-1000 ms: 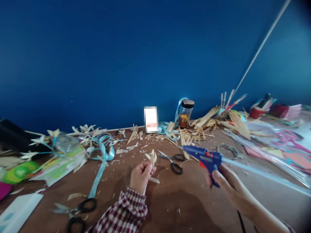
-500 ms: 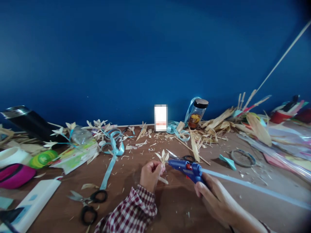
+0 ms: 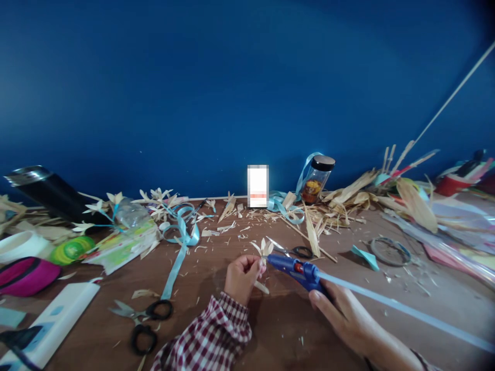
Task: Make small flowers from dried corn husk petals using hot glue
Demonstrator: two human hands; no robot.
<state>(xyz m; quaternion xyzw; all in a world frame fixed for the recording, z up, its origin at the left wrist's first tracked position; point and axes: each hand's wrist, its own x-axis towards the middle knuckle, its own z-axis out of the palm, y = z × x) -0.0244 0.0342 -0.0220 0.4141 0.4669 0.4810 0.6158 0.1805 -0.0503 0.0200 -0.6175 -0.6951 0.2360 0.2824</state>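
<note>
Between the thumb and fingers of my left hand (image 3: 243,277) is a small pale corn-husk flower (image 3: 264,249), its petals spread upward. My right hand (image 3: 340,312) is wrapped round the handle of a blue hot glue gun (image 3: 296,269). The gun's nozzle points left and sits right by the flower's base; whether it touches I cannot tell. A long translucent glue stick (image 3: 398,306) runs out of the gun's back to the right. Just behind the gun lies a pair of scissors (image 3: 288,250). Another pair of scissors (image 3: 143,319) lies open, left of my left sleeve.
A white power strip (image 3: 58,322) and a magenta pouch (image 3: 29,276) lie at left, with a black tumbler (image 3: 50,198) behind. Light-blue ribbon (image 3: 178,257), finished husk flowers (image 3: 158,198), a lidded jar (image 3: 317,180) and dried husks (image 3: 348,198) line the wall. A wire ring (image 3: 390,251) lies at right.
The glue gun has tilted slightly, with its nozzle staying close to the flower. My left hand keeps hold of the flower almost in place. The whole view has shifted a little.
</note>
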